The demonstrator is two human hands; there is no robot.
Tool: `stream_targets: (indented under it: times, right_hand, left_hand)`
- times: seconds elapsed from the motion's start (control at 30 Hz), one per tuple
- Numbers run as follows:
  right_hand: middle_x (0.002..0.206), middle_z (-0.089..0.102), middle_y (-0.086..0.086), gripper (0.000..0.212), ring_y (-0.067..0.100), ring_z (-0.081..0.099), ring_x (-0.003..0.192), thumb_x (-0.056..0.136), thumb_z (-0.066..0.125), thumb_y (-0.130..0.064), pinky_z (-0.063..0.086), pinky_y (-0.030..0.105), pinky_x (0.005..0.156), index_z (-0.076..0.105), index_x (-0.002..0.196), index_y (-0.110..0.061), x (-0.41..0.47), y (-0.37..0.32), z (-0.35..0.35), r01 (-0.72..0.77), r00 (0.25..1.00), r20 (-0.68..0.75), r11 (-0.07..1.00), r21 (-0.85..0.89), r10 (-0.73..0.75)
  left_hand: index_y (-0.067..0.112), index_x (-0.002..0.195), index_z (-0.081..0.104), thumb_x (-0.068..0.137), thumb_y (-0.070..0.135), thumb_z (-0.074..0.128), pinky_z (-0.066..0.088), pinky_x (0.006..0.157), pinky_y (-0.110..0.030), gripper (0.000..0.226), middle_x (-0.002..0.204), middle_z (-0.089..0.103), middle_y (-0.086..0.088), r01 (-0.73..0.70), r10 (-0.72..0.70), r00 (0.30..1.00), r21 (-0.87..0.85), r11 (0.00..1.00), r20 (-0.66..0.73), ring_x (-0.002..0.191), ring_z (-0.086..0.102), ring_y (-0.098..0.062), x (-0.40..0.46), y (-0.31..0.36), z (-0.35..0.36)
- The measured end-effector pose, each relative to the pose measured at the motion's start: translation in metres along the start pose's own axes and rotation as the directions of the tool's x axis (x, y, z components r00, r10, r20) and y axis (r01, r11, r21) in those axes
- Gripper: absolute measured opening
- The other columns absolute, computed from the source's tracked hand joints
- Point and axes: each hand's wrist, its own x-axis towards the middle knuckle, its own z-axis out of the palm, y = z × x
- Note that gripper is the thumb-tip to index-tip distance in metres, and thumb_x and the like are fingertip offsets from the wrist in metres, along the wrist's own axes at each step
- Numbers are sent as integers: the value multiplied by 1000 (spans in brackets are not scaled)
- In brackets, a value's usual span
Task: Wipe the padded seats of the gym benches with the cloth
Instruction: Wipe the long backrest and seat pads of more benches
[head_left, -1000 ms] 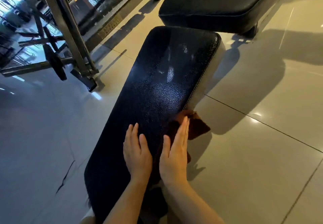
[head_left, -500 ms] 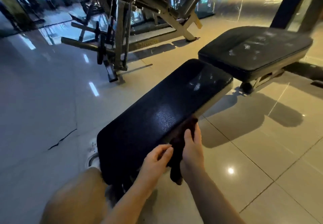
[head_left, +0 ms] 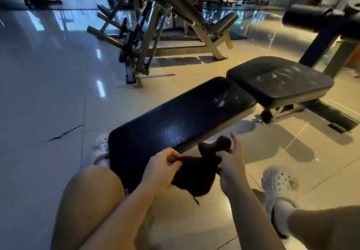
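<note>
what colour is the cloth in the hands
Dark maroon, nearly brown. The cloth shows best in the head view, the only one here.

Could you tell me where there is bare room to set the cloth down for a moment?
The long bench pad is bare from its near end to the gap before the square seat pad, also bare. The near right corner is crowded: both hands grip the cloth there. Open tile lies left, before the machine frame.
</note>
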Motion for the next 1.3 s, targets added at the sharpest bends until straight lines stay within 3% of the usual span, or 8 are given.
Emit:
stream_targets:
  times: [0.17, 0.33, 0.53, 0.77, 0.87, 0.97, 1.1, 1.3]
  right_hand:
    - [94, 63, 2, 25, 26, 61, 97, 80, 72, -10, 52, 54, 89, 60, 90, -30, 58, -2, -33, 158, 987, 72, 900, -405, -141]
    - [80, 56, -16, 7, -7, 49, 75, 90, 67, -23, 37, 3, 62, 61, 94, -23, 126, 11, -32, 314, 948, 178, 678, -665, -264]
    - [72, 52, -14, 18, 5, 43, 64, 96, 54, -44, 30, 24, 56, 61, 99, -27, 163, -7, 1, 359, 927, 277, 380, -852, -254]
    - [83, 61, -5, 32, 17, 56, 74, 99, 44, -51, 38, 32, 62, 59, 101, -23, 189, -30, 47, 484, 867, 475, 29, -875, -149]
    - [97, 62, 1, 22, 23, 56, 82, 100, 46, -41, 31, 31, 59, 54, 106, -20, 204, -22, 58, 491, 844, 523, -218, -844, -124]
    - [90, 62, 4, 24, 24, 60, 79, 85, 71, -33, 39, 31, 64, 63, 100, -16, 223, 3, 51, 615, 672, 696, -335, -714, -252]
    - [118, 62, 10, 36, 29, 58, 116, 87, 65, -36, 35, 57, 108, 64, 116, -14, 261, 32, 25, 736, 519, 829, -384, -557, -207]
    - [132, 61, 11, 49, 30, 51, 130, 102, 35, -43, 27, 55, 114, 63, 127, -11, 278, 46, 17, 778, 403, 859, -376, -503, -316]
  left_hand:
    - [36, 101, 59, 97, 30, 55, 44, 69, -22, 8, 92, 56, 19, -75, 143, 984, 472, 879, -110, 84, 58, -4, 59, 23, -10]
    - [32, 104, 63, 97, 28, 57, 44, 70, -28, 10, 101, 63, 11, 133, -9, 973, 528, 839, -231, 85, 57, -9, 123, -3, 0]
    - [32, 101, 66, 95, 27, 59, 52, 77, -36, 10, 97, 66, 9, 225, -62, 930, 428, 875, -362, 89, 61, -14, 151, -30, -12]
    - [17, 117, 65, 93, 11, 57, 41, 77, -38, 26, 114, 60, -7, 277, 160, 755, 531, 801, -635, 101, 55, -28, 203, -24, -23]
    - [17, 128, 54, 91, 20, 63, 43, 90, -40, 38, 126, 54, -8, 358, 24, 750, 436, 826, -661, 111, 53, -26, 203, -30, 25]
    - [20, 148, 31, 101, 44, 37, 27, 114, -43, 53, 153, 33, -5, 464, -270, 818, 305, 832, -507, 141, 31, -22, 200, -40, 88]
    - [26, 155, 1, 101, 52, 12, -7, 119, -41, 61, 164, -4, 1, 522, -407, 805, 191, 831, -432, 150, -8, -17, 220, -58, 98]
    - [33, 154, -2, 96, 61, 6, -7, 120, -40, 65, 163, -10, 6, 551, -423, 816, 309, 775, -394, 150, -10, -16, 248, -109, 54]
